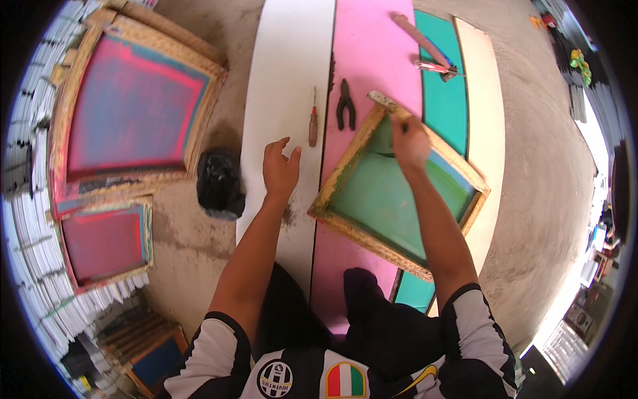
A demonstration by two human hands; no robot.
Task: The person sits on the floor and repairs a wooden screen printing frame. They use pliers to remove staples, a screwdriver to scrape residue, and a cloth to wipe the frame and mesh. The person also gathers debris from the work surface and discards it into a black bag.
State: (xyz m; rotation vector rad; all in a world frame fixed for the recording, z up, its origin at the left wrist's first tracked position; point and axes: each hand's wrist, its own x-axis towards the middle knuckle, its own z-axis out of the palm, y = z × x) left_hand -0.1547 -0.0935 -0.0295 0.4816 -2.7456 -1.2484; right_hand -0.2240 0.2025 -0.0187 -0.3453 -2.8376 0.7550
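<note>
A wooden screen-printing frame [372,236] with green mesh lies tilted across the coloured boards on the right. Over its far corner is my right hand [410,143], closed and slightly blurred; what it grips is hidden. A whitish, worn piece [381,100] sticks out at that corner, touching or just above the wood. My left hand [282,167] hovers over the white board, fingers apart, holding nothing. Just beyond it lies a screwdriver [313,126] with a brownish handle. Black-handled pliers [345,106] rest on the pink board, between the screwdriver and the frame.
A hammer [425,43] and a red-and-white tool [435,67] lie far right on the green board [438,100]. Left of the white board [282,73] sits a black plastic bag [219,183]. Larger [136,106] and smaller [106,243] pink-meshed frames lean against stacked white material [30,219].
</note>
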